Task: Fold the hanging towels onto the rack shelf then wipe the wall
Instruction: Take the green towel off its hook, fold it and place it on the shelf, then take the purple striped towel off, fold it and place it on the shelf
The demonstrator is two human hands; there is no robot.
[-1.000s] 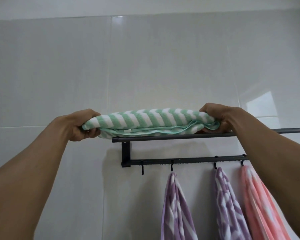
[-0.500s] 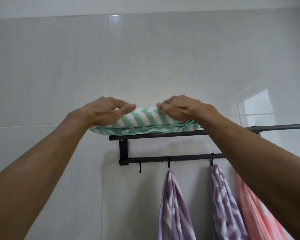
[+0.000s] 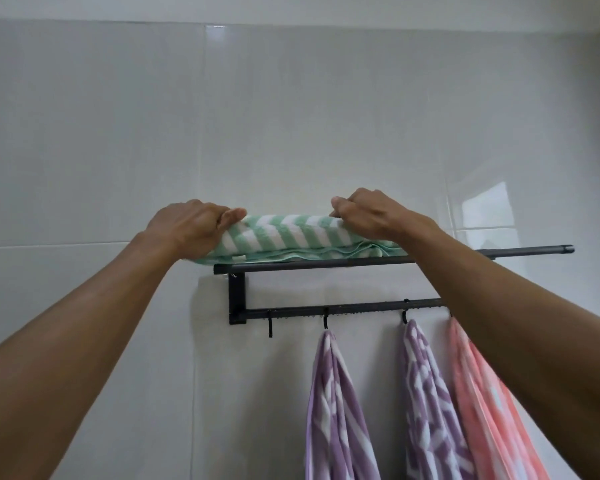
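Note:
A folded green-and-white striped towel [image 3: 284,235] lies on the top shelf of the black wall rack [image 3: 326,264]. My left hand [image 3: 191,226] is curled over the towel's left end. At the right end my right hand [image 3: 368,214] grips the top of the towel. Two purple patterned towels [image 3: 333,407] [image 3: 430,403] and a pink towel [image 3: 482,403] hang from hooks on the rack's lower bar [image 3: 343,308]. My right forearm hides the pink towel's hook.
The wall [image 3: 291,116] behind the rack is pale glossy tile with a bright window reflection [image 3: 489,206] at the right. One bare hook [image 3: 270,323] hangs at the left of the lower bar. The shelf's front rail runs on to the right [image 3: 534,250].
My hands went from the towel's ends to its top, then spread apart again and curled onto it. The towel sits further back on the shelf. The camera has tilted upward.

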